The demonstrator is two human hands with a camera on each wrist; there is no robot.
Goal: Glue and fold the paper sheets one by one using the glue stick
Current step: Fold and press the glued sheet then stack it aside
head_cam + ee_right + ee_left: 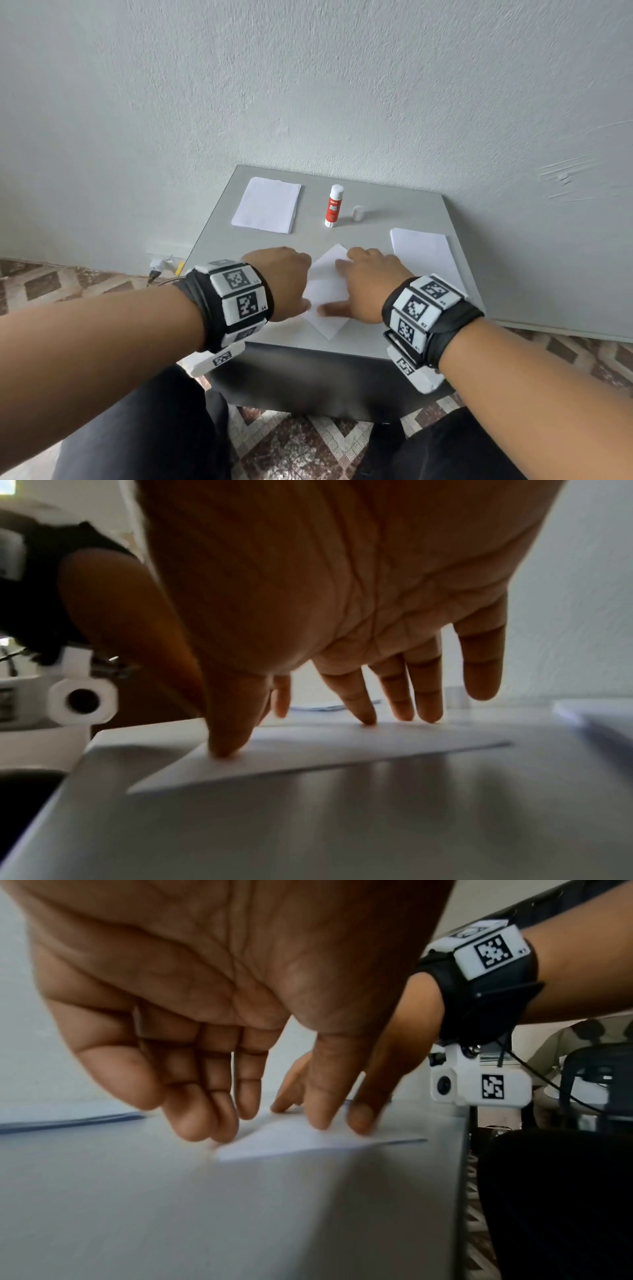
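Folded sheet (327, 291) — seemingly flat, askew

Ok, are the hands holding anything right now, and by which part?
Nothing is gripped. Both hands press the folded paper sheet flat on the table: left hand fingertips at its left edge, right hand thumb and fingertips on top.

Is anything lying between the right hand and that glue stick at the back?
Nothing visible. The right hand presses the folded sheet; the glue stick stands uncapped beyond it, with bare table between. Its cap sits to the stick's right, off that path.
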